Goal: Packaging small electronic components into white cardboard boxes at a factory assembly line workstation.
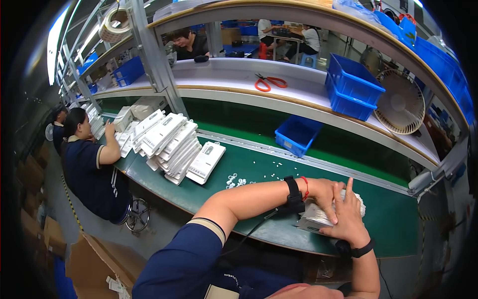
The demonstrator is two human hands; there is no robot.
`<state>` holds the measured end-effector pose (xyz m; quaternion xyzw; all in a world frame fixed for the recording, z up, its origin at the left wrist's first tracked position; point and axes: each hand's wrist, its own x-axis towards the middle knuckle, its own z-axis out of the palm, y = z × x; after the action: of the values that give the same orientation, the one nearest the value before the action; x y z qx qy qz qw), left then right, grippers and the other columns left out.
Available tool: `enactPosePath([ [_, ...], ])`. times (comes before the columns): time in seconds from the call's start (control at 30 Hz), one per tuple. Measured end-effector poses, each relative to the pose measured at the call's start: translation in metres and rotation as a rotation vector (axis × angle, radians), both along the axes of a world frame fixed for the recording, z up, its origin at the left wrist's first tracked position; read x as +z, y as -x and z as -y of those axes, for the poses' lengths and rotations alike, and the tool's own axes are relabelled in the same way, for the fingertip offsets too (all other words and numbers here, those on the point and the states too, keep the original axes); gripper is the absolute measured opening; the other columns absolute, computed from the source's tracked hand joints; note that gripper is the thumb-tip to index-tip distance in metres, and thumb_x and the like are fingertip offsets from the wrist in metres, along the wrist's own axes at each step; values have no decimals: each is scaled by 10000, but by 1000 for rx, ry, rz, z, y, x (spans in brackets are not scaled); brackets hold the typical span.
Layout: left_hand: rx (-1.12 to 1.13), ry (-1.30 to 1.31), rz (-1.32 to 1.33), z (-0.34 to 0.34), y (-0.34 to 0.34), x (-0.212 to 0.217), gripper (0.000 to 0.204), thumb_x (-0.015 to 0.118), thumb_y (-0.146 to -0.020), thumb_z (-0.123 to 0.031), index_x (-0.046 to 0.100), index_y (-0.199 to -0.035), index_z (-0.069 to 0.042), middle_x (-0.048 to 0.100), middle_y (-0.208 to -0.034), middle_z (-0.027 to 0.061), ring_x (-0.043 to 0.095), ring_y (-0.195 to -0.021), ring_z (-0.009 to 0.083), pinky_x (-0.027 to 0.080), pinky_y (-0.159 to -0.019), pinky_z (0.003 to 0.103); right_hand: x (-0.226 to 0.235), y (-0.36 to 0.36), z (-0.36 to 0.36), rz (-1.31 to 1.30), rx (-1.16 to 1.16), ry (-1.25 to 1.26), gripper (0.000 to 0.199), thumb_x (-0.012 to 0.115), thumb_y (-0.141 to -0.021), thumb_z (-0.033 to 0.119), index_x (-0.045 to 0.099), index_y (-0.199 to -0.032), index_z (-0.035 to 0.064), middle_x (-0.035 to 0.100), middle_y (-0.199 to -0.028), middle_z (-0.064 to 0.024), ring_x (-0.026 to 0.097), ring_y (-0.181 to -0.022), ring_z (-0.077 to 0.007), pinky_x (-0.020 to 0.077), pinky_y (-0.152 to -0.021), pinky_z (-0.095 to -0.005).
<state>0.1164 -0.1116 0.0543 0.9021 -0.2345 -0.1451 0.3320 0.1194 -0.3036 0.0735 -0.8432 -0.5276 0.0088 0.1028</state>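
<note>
Both hands — left hand (324, 192) and right hand (346, 219) — grip a white flat device (318, 215) on the green table (249, 174). Well left of that device sits a stack of white devices (172, 142) — small white parts (236, 180) lie between.

White packs on the green belt

Your left hand (326, 193) and right hand (348, 219) press a silvery-white pack (318, 218); a heap of flat white packs (169, 142) lies up-belt, a label roll (115, 25) hangs overhead.
</note>
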Motion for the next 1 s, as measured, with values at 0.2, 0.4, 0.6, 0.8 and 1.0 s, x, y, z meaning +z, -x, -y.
enactPosePath([
  [0.2, 228, 118, -9, -20, 9, -4, 1218, 894, -464, -514, 271, -1345, 52, 567, -1139, 312, 587, -1072, 398, 461, -938, 372, 11, -3, -11, -16, -53, 135, 1315, 897, -417, 364, 187, -1496, 113, 272, -1410, -349, 310, -1289, -466, 272, -1043, -516],
  [0.4, 113, 243, -107, -25, -6, -9, 1460, 876, -511, -536, -95, -1459, 3, 517, -1226, 338, 541, -1153, 397, 420, -982, 352, 5, 1, -9, -7, -50, 149, 1274, 872, -461, 424, 196, -1493, 106, 320, -1377, -344, 261, -1327, -480, 210, -1081, -547],
  [0.6, 79, 305, -288, -12, -17, 2, 1470, 844, -557, -585, -194, -1469, -83, 483, -1254, 360, 502, -1199, 419, 378, -1018, 378, -2, 1, 2, 51, -57, 124, 1031, 837, -505, 459, 450, -1358, 30, 297, -1380, -359, 193, -1348, -510, 173, -1105, -565],
  [0.8, -1, 303, -242, -1, -15, 7, 1412, 856, -554, -539, -94, -1499, -93, 524, -1240, 326, 554, -1144, 396, 399, -1000, 371, -7, -6, 7, 2, 7, 57, 1049, 855, -451, 492, 485, -1284, -26, 361, -1308, -310, 344, -1205, -468, 267, -1044, -516],
  [1.0, 64, 210, 94, -5, -24, -3, 1185, 809, -655, -466, 92, -1494, -34, 537, -1238, 305, 544, -1147, 383, 407, -992, 375, -9, -27, -4, 97, -166, 158, 1156, 836, -444, 540, 367, -1411, 114, 428, -1182, -246, 405, -1088, -397, 316, -953, -478],
])
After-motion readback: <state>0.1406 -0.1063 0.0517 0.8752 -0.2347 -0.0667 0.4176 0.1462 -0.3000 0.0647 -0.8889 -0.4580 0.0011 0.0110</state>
